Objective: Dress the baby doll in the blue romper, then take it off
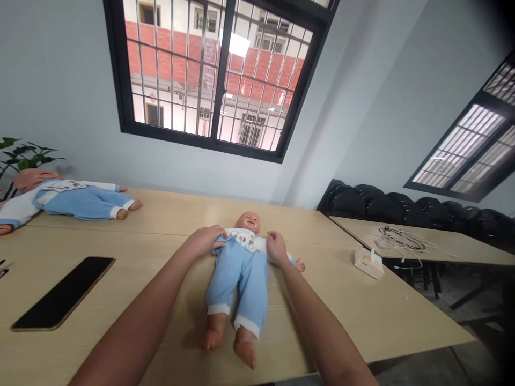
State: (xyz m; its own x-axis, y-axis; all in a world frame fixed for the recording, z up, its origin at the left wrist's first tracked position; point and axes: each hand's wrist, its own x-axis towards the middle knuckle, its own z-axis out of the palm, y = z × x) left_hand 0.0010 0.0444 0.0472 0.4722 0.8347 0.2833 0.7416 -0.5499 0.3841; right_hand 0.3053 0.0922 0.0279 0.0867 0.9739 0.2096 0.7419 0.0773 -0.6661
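A baby doll lies on its back on the table, head toward the wall. It wears light blue trousers and a white shirt with an animal face on the chest. My left hand pinches the shirt's blue-edged fabric at the doll's side, left in view. At the opposite shoulder, my right hand is closed against the sleeve; what lies within its fingers is hidden. One doll hand sticks out beyond my right wrist. Both bare doll feet point toward me.
A second doll in similar clothes lies at the back left, near a plant. A black phone rests at the left. To the right are a small box, tangled cables and black chairs.
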